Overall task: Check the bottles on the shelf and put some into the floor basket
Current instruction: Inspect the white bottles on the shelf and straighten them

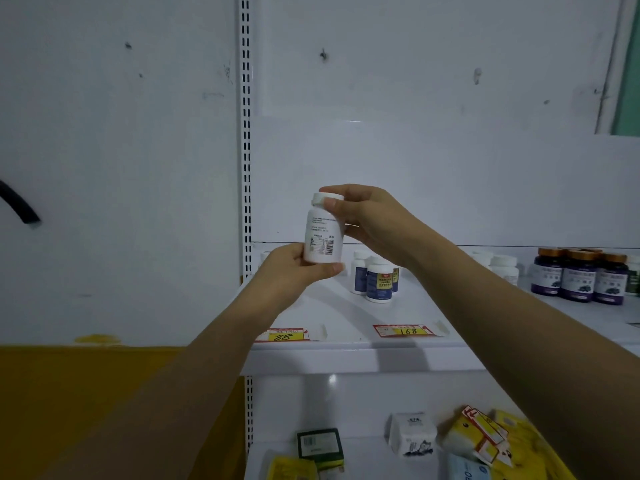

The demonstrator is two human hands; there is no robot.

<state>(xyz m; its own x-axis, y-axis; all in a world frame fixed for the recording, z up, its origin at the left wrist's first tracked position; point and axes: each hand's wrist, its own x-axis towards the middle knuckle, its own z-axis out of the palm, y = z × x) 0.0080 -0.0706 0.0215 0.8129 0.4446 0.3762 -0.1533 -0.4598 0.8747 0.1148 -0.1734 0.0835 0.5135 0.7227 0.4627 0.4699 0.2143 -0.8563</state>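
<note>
A white bottle (pixel 322 233) with a white cap is held upright above the white shelf (pixel 346 355), its printed label and barcode facing me. My left hand (pixel 294 271) grips its base from below. My right hand (pixel 374 216) grips the cap from the right, thumb across the front of the cap. On the shelf behind stand white bottles with blue labels (pixel 378 282), plain white bottles (pixel 502 268) and dark bottles with gold caps (pixel 578 278). The floor basket is out of sight.
Two red and yellow price tags (pixel 285 336) (pixel 403 330) sit on the shelf's front edge. The lower shelf holds a dark box (pixel 319 445), a white packet (pixel 412 433) and yellow packs (pixel 481 434). A slotted upright (pixel 246 133) runs along the shelf's left side.
</note>
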